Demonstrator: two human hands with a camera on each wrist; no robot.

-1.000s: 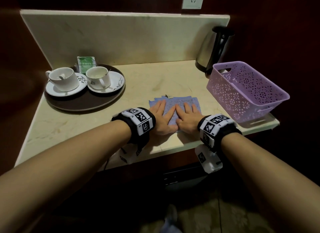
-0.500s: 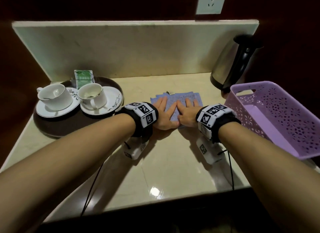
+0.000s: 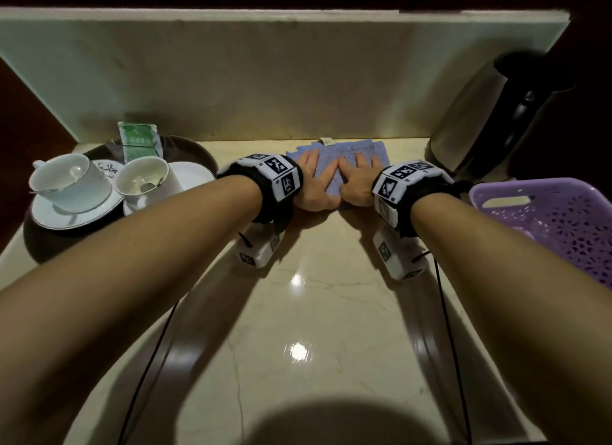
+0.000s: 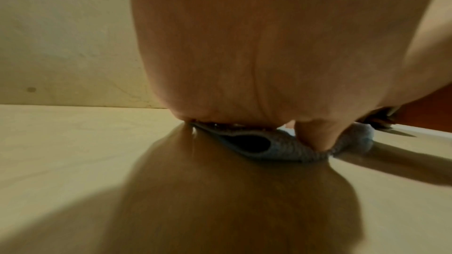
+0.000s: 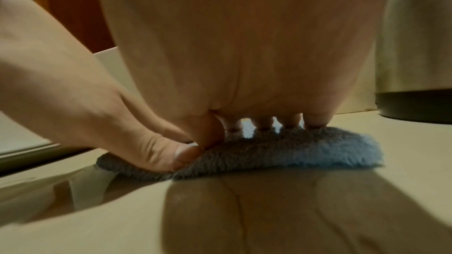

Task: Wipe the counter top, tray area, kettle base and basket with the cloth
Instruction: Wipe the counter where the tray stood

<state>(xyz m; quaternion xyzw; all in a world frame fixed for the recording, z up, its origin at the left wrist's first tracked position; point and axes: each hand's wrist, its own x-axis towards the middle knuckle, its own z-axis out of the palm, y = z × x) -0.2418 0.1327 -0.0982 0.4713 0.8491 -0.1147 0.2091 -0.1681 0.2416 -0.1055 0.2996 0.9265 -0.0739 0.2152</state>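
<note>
The blue cloth (image 3: 344, 166) lies flat at the back of the counter top (image 3: 331, 312), between the tray (image 3: 198, 153) and the kettle (image 3: 477, 120). The left hand (image 3: 314, 186) and right hand (image 3: 359, 183) press it down with straight fingers, not squeezing. It looks soft, fluffy and light, so it will likely bunch up; flat palms on top should work best.

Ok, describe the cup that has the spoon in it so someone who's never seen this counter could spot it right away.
Look to the round dark tray at the counter's left end, where two white cups sit on saucers. The cup with the spoon is the one nearer the blue cloth, in front of the green packet. A spoon rests inside it.
</note>
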